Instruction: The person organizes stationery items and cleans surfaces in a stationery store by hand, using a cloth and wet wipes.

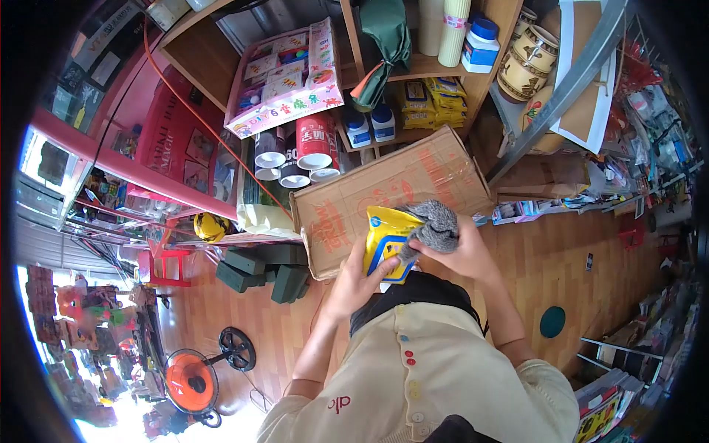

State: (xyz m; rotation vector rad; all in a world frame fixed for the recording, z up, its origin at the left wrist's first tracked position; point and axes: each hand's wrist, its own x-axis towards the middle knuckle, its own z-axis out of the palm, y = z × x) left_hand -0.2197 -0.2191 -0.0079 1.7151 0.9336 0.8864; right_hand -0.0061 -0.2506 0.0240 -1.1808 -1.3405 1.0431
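A yellow packet [378, 235] with a blue-edged label is gripped by my left hand [360, 275], fingers wrapped over its lower left side. Bunched grey cloth [437, 227], knitted or towel-like, is in my right hand [464, 252] and presses against the packet's right side. Both are held close together in front of my waist. Just beyond them is a cardboard box [391, 188] with red printing, tilted against the shelf front. The packet's lower part is partly covered by my fingers.
Wooden shelves [425, 70] ahead hold more yellow packets [436, 103], white bottles with blue lids [481, 46], and a pink display box [284, 74]. Below it lie several tubes [314, 144]. Dark green boxes [266, 269] and an orange fan [190, 380] are on the floor to the left.
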